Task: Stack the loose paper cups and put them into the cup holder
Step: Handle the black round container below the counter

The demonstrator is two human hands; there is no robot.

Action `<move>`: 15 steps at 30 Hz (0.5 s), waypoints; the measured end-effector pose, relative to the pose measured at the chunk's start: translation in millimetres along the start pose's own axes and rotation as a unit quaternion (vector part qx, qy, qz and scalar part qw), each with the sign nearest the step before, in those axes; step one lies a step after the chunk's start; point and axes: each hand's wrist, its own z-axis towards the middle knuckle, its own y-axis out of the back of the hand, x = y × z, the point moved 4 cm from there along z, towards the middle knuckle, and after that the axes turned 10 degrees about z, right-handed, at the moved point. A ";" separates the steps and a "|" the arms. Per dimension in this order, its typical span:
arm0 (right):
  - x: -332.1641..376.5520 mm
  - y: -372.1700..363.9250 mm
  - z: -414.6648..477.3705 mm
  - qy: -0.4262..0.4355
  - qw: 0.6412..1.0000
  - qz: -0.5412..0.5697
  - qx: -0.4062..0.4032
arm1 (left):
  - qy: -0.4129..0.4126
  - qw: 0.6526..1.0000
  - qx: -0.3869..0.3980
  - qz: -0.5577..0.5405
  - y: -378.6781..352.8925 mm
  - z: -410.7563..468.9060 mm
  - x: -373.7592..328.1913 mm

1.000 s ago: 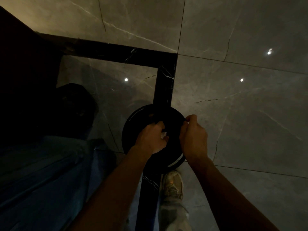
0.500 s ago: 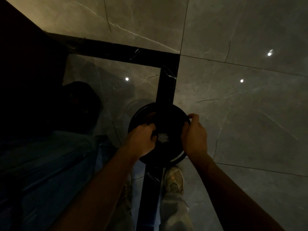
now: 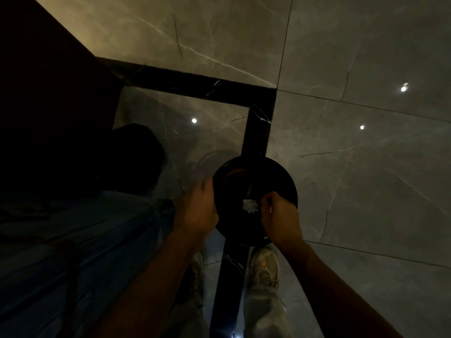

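Note:
No paper cups or cup holder show in this dim head view. A round black container stands on the floor below me, seen from above. Inside it lies a white crumpled piece. My right hand reaches over the container's right side, and its fingertips are pinched at the white piece's right edge. My left hand is motion-blurred just outside the left rim, and its grip cannot be made out.
The floor is glossy grey marble tile with a black inlay strip running under the container. My shoe stands right behind it. Blue cloth and a dark bulky shape fill the left.
My right hand has left the container's right rim and moved inward to the white piece. My left hand has pulled back from the middle to outside the left rim.

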 end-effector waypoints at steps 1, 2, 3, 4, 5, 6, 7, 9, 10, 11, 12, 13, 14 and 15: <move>2.6 -3.1 1.3 -0.003 1.000 0.002 0.006 | 0.013 1.000 0.010 0.003 0.5 1.6 2.5; 5.1 -6.2 3.1 -0.005 1.000 0.004 0.013 | 0.018 0.999 0.018 0.019 0.1 2.7 4.5; 7.6 -8.8 5.0 -0.006 1.000 0.005 0.019 | 0.017 0.999 0.022 0.036 -0.4 3.8 5.4; 9.7 -11.1 7.0 -0.006 1.000 0.004 0.025 | 0.012 0.998 0.022 0.052 -1.5 4.9 5.1; 11.1 -13.5 9.1 -0.008 1.000 0.002 0.031 | 0.006 0.998 0.021 0.067 -3.8 6.3 4.6; 12.0 -15.5 11.3 -0.011 0.999 0.000 0.035 | 0.001 0.996 0.019 0.083 -6.4 7.4 3.6; 12.1 -17.8 13.7 -0.017 0.999 -0.001 0.040 | -0.001 0.995 0.018 0.102 -9.4 8.7 2.4; 11.5 -22.2 18.1 -0.030 0.998 -0.004 0.048 | -0.006 0.991 0.020 0.135 -14.5 10.1 1.3; 11.5 -24.0 20.3 -0.032 0.998 -0.005 0.051 | -0.011 0.989 0.019 0.145 -17.2 10.4 1.5; 11.8 -25.6 22.1 -0.031 0.998 -0.007 0.053 | -0.015 0.988 0.017 0.150 -19.3 10.4 2.0; 12.1 -26.7 24.1 -0.029 0.998 -0.009 0.054 | -0.018 0.988 0.013 0.152 -20.8 10.4 2.2; 12.1 -27.9 26.2 -0.026 0.998 -0.012 0.054 | -0.020 0.988 0.007 0.153 -21.4 10.7 2.5; 11.8 -28.9 28.2 -0.024 0.998 -0.015 0.054 | -0.021 0.988 0.002 0.154 -21.7 11.5 2.6; 11.2 -29.9 30.1 -0.022 0.998 -0.018 0.053 | -0.022 0.988 -0.002 0.155 -21.6 12.3 2.5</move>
